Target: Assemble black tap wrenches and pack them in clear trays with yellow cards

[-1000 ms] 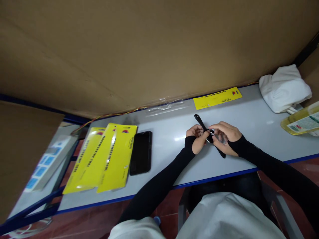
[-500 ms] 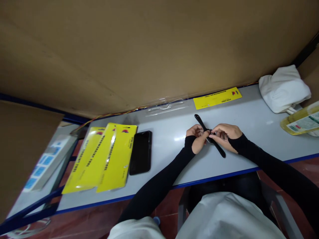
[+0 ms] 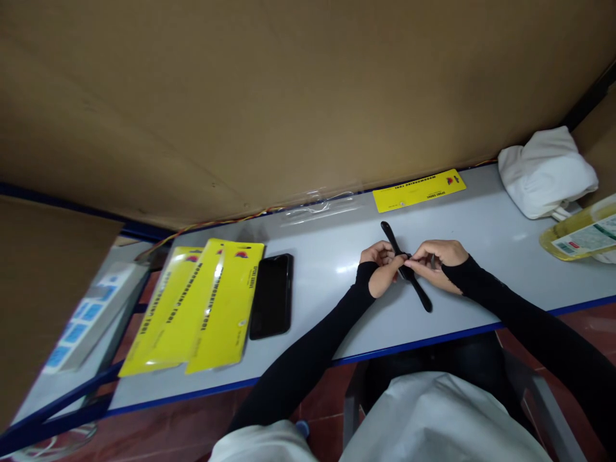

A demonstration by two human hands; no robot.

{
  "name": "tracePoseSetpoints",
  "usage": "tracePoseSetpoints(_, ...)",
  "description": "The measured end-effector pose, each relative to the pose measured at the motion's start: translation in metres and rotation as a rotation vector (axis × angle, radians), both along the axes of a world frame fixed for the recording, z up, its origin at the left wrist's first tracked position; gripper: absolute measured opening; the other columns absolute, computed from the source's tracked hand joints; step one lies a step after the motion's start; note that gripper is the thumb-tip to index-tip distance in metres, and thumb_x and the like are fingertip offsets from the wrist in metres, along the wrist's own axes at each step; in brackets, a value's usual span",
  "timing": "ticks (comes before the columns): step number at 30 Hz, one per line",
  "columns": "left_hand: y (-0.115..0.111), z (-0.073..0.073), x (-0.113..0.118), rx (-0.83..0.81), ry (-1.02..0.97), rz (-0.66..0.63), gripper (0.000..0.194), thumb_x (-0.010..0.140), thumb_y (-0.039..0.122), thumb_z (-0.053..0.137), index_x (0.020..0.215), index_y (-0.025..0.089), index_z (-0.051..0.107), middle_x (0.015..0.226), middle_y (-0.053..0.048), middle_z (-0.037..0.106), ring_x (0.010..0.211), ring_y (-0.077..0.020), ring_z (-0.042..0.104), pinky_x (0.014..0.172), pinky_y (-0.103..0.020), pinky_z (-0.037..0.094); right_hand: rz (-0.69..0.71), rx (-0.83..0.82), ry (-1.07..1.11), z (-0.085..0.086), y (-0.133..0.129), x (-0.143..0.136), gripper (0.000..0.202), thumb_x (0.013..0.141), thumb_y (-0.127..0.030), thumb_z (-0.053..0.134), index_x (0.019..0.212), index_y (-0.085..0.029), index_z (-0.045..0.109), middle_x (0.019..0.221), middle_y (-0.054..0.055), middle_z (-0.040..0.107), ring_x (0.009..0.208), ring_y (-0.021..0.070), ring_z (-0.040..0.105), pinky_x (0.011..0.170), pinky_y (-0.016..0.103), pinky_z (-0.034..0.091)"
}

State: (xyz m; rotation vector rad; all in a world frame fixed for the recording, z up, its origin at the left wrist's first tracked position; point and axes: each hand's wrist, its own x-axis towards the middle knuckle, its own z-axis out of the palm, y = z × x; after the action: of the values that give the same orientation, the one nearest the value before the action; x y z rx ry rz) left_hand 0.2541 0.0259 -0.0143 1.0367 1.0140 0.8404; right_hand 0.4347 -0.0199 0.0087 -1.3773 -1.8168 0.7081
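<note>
A black spokeshave (image 3: 420, 294) with two long handles is held at a slant just above the table, near its front edge. My left hand (image 3: 383, 266) is closed around its middle, with the thumb lying across the body. From the right, my right hand (image 3: 440, 260) meets that same middle part, thumb and fingertips pinched together. Whatever small part sits in this pinch is hidden by the fingers. A bit of something dark shows between the right hand's curled fingers, too small to name.
Yellow spokeshave packages (image 3: 226, 305) overlap at the left, beside a black phone (image 3: 272, 295). Against the back wall lie a clear plastic blister (image 3: 320, 206) and a yellow card (image 3: 419, 191). A white cloth bundle (image 3: 546, 170) and a bottle of yellow liquid (image 3: 584, 231) stand at the right.
The spokeshave has turned slightly, its far handle swinging right and its near handle left. Both hands stay at its middle, with the right fingers shifted a little.
</note>
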Motion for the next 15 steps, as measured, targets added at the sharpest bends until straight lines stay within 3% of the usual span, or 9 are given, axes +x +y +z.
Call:
tracePoseSetpoints(6,0.0022,0.0027,-0.0024,-0.017,-0.025,-0.061,0.035,0.06,0.029,0.089,0.073,0.018,0.058,0.057,0.004,0.06,0.038,-0.0091,0.052,0.032,-0.021,0.041,-0.05,-0.157,0.032,0.0006,-0.0029,-0.0025,0.026,0.09,-0.036,0.067,0.072,-0.019,0.059,0.058,-0.003,0.057,0.046,0.0065,0.042,0.047,0.022,0.036)
tracePoseSetpoints(11,0.0,0.0,-0.0001,-0.015,-0.023,-0.053,0.034,0.061,0.028,0.089,0.073,0.017,0.06,0.062,0.002,0.064,0.041,-0.0088,0.054,0.033,-0.021,0.041,-0.082,-0.25,0.114,0.0018,-0.0012,-0.005,0.022,0.084,-0.035,0.063,0.071,-0.021,0.053,0.059,-0.004,0.052,0.049,0.0074,0.041,0.046,0.021,0.034)
tracePoseSetpoints(15,-0.001,-0.0005,0.0018,-0.024,-0.014,-0.013,0.034,0.06,0.028,0.088,0.072,0.017,0.058,0.06,0.002,0.062,0.039,-0.0086,0.052,0.032,-0.021,0.041,-0.096,-0.287,0.052,0.0004,0.0001,-0.0028,0.023,0.082,-0.035,0.061,0.067,-0.022,0.05,0.058,-0.005,0.048,0.049,0.008,0.04,0.049,0.023,0.035)
